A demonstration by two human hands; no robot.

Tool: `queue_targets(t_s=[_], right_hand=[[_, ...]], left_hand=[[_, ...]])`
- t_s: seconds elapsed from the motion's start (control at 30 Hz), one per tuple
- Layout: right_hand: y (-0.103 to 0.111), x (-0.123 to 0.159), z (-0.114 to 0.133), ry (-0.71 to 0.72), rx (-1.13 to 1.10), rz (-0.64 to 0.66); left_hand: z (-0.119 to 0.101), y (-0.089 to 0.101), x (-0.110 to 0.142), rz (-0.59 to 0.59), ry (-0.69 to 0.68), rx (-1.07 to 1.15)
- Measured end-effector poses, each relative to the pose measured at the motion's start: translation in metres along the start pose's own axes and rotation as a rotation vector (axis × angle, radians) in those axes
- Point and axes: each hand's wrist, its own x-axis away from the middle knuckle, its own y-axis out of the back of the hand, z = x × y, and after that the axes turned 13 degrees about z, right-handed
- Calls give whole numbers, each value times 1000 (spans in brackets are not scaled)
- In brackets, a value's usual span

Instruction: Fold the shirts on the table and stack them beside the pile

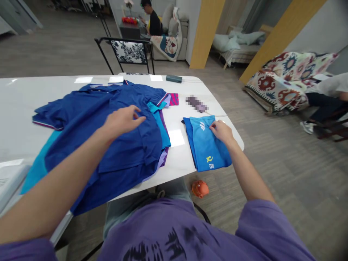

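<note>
A dark blue polo shirt [119, 145] with striped sleeve cuffs lies spread on top of a pile of clothes. Turquoise [162, 127] and purple cloth edges stick out from under it. Over the polo shirt is my left hand [123, 121], its fingers bent but apart, holding nothing; whether it touches the cloth I cannot tell. To the right lies a folded light blue shirt [202, 145] with white and yellow prints, on top of darker folded cloth. My right hand [222, 132] is on its upper right part, fingertips pinched together at the fabric.
The white table [176, 159] has a rounded right corner. A dark green box [174, 78] and a blurred item with a cable [195, 104] lie toward the back. White stacked packs [12, 181] are at left, a chair [129, 52] behind. An orange object [200, 189] is on the floor. Two people sit farther off.
</note>
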Motion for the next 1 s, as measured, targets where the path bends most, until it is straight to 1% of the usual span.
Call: queue_targets(t_s=[0.03, 0.07, 0.1, 0.13, 0.17, 0.2, 0.23, 0.27, 0.3, 0.33, 0.4, 0.47, 0.53, 0.57, 0.63, 0.7, 0.77, 0.83, 0.87, 0.93, 0.97, 1.0], right_hand=[[1, 14, -5, 89, -33, 25], [5, 30, -9, 194, -88, 60], [11, 47, -12, 303, -160, 123], [18, 64, -16, 399, -241, 210], [25, 79, -20, 464, -320, 301], [31, 90, -25, 487, -385, 367], [34, 96, -30, 463, -432, 388], [35, 97, -34, 395, -461, 359], [34, 91, -37, 294, -473, 291], [29, 81, -40, 181, -466, 203], [15, 48, -39, -29, -403, 60], [1, 9, -33, -176, -316, 8], [-7, -26, -23, -265, -250, 11], [-8, -41, -18, -287, -221, 25], [-6, -59, -14, -286, -171, 62], [3, -62, -16, -249, -178, 99], [15, -49, -25, -199, -319, 125], [33, -23, -36, -116, -561, 115], [43, -5, -42, -59, -680, 89], [67, 33, -53, 58, -846, -22], [80, 53, -57, 104, -874, -106], [95, 73, -60, 129, -857, -205]], left_hand=[[-37, -23, -14, 51, -63, -5], [-70, -45, -28, 99, -122, 8], [-98, -65, -40, 172, -170, 50], [-121, -83, -51, 238, -187, 86], [-139, -98, -61, 282, -197, 104], [-153, -111, -70, 318, -195, 117], [-164, -123, -77, 339, -186, 116], [-172, -132, -83, 346, -175, 109], [-178, -141, -87, 346, -161, 103], [-182, -147, -92, 340, -147, 96], [-186, -156, -98, 312, -129, 84], [-186, -158, -102, 280, -139, 78], [-185, -154, -102, 251, -170, 76], [-184, -149, -100, 233, -186, 72], [-183, -138, -94, 205, -228, 96], [-183, -127, -83, 219, -297, 230], [-186, -118, -71, 277, -362, 461], [-192, -109, -57, 344, -390, 695], [-195, -104, -49, 366, -395, 797], [-201, -91, -33, 399, -407, 1000], [-204, -83, -25, 418, -417, 1106], [-206, -73, -18, 437, -426, 1212]])
